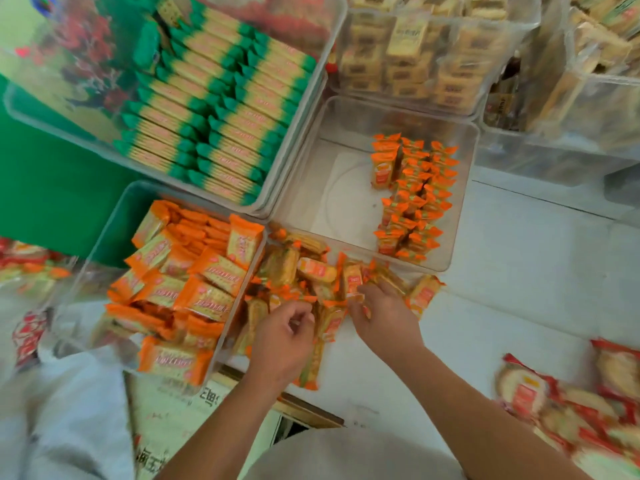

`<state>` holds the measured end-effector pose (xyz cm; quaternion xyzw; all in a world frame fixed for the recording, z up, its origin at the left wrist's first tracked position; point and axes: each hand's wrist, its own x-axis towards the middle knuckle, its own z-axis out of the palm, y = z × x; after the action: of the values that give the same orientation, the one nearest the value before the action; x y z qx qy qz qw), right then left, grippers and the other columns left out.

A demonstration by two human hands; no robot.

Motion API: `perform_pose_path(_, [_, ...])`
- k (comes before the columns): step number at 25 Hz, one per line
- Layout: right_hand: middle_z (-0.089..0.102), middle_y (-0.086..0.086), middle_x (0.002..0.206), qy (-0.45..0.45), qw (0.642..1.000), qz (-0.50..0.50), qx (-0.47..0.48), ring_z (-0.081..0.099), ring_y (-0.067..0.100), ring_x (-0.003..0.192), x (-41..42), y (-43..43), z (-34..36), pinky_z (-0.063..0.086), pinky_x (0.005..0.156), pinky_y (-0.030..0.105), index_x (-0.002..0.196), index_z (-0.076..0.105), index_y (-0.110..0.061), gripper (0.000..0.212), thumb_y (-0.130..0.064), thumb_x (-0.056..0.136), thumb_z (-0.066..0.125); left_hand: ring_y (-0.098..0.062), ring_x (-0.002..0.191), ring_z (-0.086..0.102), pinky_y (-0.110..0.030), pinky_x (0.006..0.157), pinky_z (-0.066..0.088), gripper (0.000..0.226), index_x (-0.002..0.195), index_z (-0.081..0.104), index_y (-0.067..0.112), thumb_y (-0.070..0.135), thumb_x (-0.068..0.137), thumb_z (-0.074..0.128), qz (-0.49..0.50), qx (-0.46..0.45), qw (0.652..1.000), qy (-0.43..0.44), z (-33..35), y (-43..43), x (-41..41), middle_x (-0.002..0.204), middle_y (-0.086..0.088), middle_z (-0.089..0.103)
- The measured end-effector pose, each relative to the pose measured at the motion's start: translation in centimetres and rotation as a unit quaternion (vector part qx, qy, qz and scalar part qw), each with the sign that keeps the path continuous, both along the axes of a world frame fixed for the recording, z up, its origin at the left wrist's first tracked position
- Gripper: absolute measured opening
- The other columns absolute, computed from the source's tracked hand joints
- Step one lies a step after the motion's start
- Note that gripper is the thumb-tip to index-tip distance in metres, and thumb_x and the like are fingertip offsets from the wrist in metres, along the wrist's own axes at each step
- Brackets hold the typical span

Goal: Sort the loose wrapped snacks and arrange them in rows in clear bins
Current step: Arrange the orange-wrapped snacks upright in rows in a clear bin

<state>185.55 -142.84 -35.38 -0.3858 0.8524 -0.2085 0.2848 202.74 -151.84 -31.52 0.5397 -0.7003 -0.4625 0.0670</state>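
Observation:
A loose pile of small orange-wrapped snacks lies on the white table in front of a clear bin. Inside that bin, rows of the same small orange snacks stand along its right side. My left hand hovers over the pile with fingers curled; whether it pinches a wrapper cannot be told. My right hand rests on the pile's right part, fingers curled round an orange snack.
A clear bin of larger orange cracker packs stands at the left. A bin of green-ended packs sits behind it. Bins of beige packs fill the back right. Red-wrapped snacks lie at the lower right.

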Motion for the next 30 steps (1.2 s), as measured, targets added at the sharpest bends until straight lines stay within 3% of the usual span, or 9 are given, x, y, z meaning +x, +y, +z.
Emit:
perform_pose_path(6, [0.058,0.009,0.118,0.089,0.989,-0.024,0.114,0.061,0.034,0.110,0.6,-3.9,-2.8,0.051,0.074,0.040,0.125,0.053,-0.017,0.038,-0.046,0.099,0.055,-0.007,0.070,0.063,-0.035,0.066,0.058,0.018,0.114,0.070,0.027,0.032,0.100,0.060,-0.066,-0.030,0.997,-0.039,0.2,-3.1,2.2,0.081,0.016,0.063])
perform_pose_path(9, [0.062,0.006,0.121,0.116,0.984,0.010,0.134,0.062,0.033,0.111,1.2,-4.3,-2.9,0.052,0.077,0.039,0.129,0.048,-0.018,0.040,-0.043,0.098,0.055,-0.011,0.073,0.065,-0.041,0.071,0.060,0.022,0.119,0.070,0.025,0.032,0.099,0.060,-0.063,-0.011,0.997,-0.033,0.2,-3.3,1.6,0.089,0.015,0.065])
perform_pose_path(14, [0.053,-0.003,0.123,0.040,0.996,-0.019,0.082,0.066,0.028,0.092,1.4,-2.4,0.2,0.051,0.063,0.035,0.123,0.048,-0.027,0.036,-0.034,0.092,0.065,-0.012,0.086,0.061,-0.028,0.065,0.051,0.029,0.120,0.054,0.023,0.035,0.097,0.064,-0.086,-0.185,0.977,-0.067,1.1,-5.0,0.4,0.118,0.008,0.052])
perform_pose_path(17, [0.059,-0.015,0.115,-0.030,0.998,-0.050,-0.008,0.062,0.008,0.086,1.4,0.6,5.0,0.053,0.065,0.033,0.113,0.061,-0.034,0.031,-0.036,0.086,0.075,-0.025,0.099,0.065,-0.035,0.070,0.054,0.047,0.133,0.045,0.020,0.039,0.094,0.064,-0.158,-0.186,0.955,-0.170,0.5,-6.3,-0.7,0.121,-0.002,0.055])
perform_pose_path(20, [0.064,-0.015,0.088,-0.053,0.983,-0.102,-0.143,0.059,0.005,0.073,-2.4,0.8,10.9,0.048,0.067,0.019,0.100,0.067,-0.035,0.024,-0.032,0.082,0.083,-0.028,0.096,0.068,-0.039,0.069,0.056,0.046,0.133,0.046,0.021,0.036,0.093,0.063,-0.176,-0.177,0.943,-0.219,0.9,-7.0,-1.7,0.110,-0.004,0.064])
perform_pose_path(23, [0.055,-0.009,0.096,0.009,0.983,-0.081,-0.162,0.056,0.001,0.078,-9.0,-2.1,13.3,0.043,0.075,0.013,0.104,0.071,-0.031,0.022,-0.025,0.085,0.081,-0.018,0.075,0.064,-0.030,0.056,0.051,0.039,0.125,0.059,0.027,0.044,0.090,0.060,-0.138,-0.209,0.955,-0.159,3.0,-6.5,-1.9,0.095,0.009,0.064])
perform_pose_path(26, [0.052,-0.007,0.108,0.007,0.999,0.026,-0.030,0.054,0.011,0.089,-13.0,-5.6,11.9,0.037,0.082,0.019,0.122,0.069,-0.029,0.032,-0.020,0.092,0.075,-0.006,0.065,0.057,-0.016,0.054,0.041,0.015,0.107,0.067,0.035,0.042,0.094,0.063,-0.077,-0.136,0.988,0.011,6.3,-4.9,-2.9,0.073,0.016,0.061])
perform_pose_path(28, [0.056,-0.008,0.113,-0.001,0.995,0.091,0.039,0.054,0.014,0.100,-13.7,-7.2,10.8,0.039,0.085,0.022,0.131,0.062,-0.028,0.044,-0.020,0.091,0.075,-0.007,0.064,0.058,-0.022,0.055,0.046,0.009,0.103,0.065,0.035,0.038,0.095,0.066,-0.018,-0.048,0.994,0.093,7.8,-5.1,-4.7,0.076,0.012,0.065])
perform_pose_path(30, [0.060,-0.009,0.110,-0.002,0.993,0.102,0.057,0.057,0.017,0.102,-13.8,-8.2,10.0,0.047,0.085,0.030,0.127,0.060,-0.026,0.043,-0.020,0.087,0.078,-0.013,0.073,0.066,-0.036,0.066,0.056,0.012,0.104,0.062,0.034,0.039,0.095,0.067,0.017,0.005,0.991,0.129,8.2,-6.1,-6.5,0.085,0.006,0.070])
